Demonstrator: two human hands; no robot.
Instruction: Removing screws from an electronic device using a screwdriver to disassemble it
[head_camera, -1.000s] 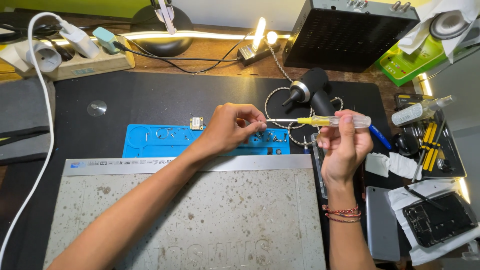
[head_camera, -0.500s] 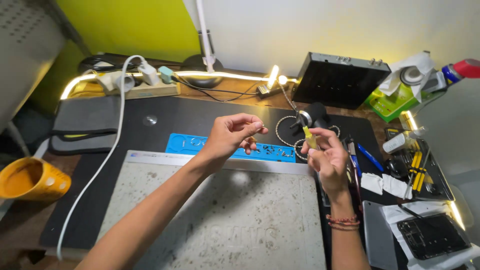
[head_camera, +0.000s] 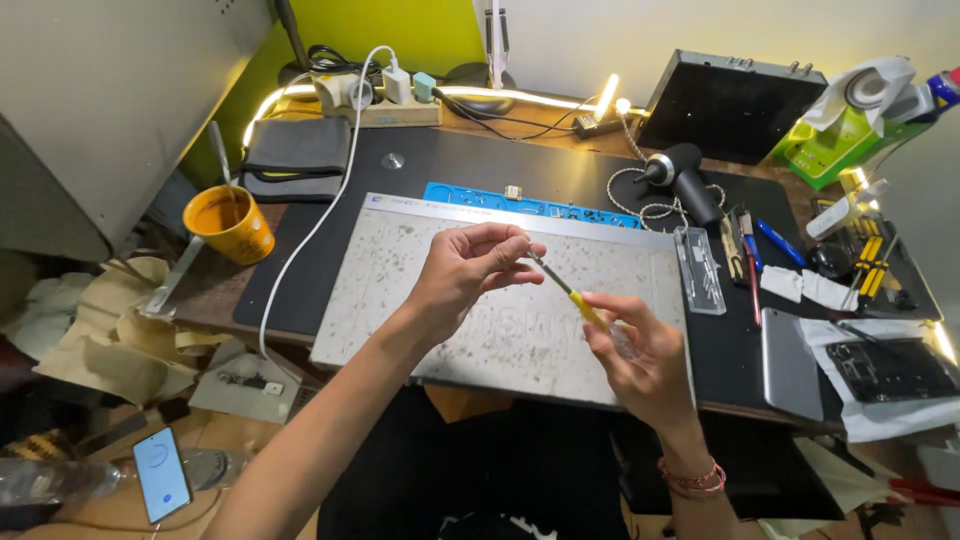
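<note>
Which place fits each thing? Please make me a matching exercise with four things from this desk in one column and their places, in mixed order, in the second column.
Things:
1. screwdriver
2. yellow cup
3. blue tray
4. smartphone

Places:
A. on the floor, lower left
B. along the far edge of the grey work mat
C. at the left end of the desk
D. between the left hand and the right hand

Pairs: 1-D, 2-C, 3-B, 4-A
</note>
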